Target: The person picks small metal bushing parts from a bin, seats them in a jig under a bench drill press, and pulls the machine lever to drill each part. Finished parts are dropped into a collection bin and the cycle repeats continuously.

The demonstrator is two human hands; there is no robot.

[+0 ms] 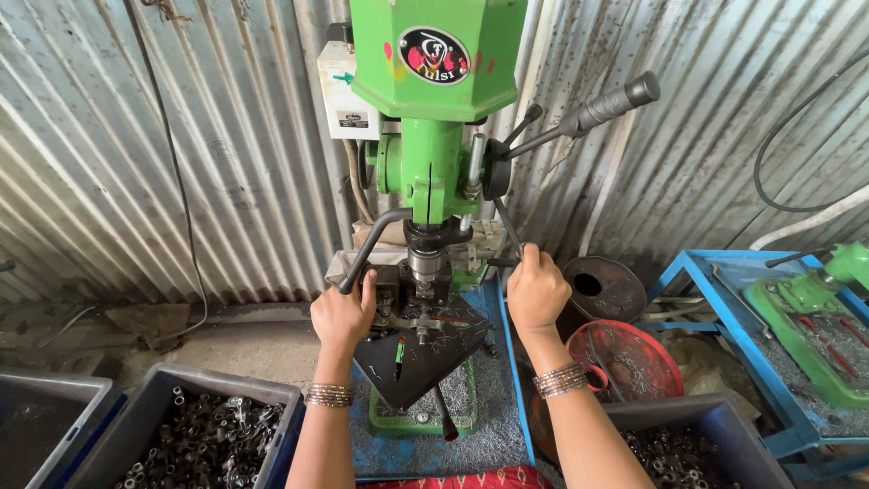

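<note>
Left hand: fingers curled shut around the lower end of a curved black metal lever, which rises toward 1 o'clock to the chuck area of the green upright drill press. Beaded bangles on that wrist.

Right hand: clenched around the bottom end of a thin dark feed-handle rod, one spoke of the hub at the machine's right side. A second, thicker spoke with a black grip points toward 2 o'clock, untouched.

Between the hands, at 12 o'clock from the wrists: the steel spindle stands over a small dark fixture on the black work table. The workpiece in the fixture is too small and shadowed to make out.

Grey plastic bin of small dark metal rings at 7 o'clock from the left hand; a similar bin at 5 o'clock from the right hand, cut off by the frame edge. Red round pan just beside the right forearm. Fingertips of both hands hidden behind the grips.
</note>
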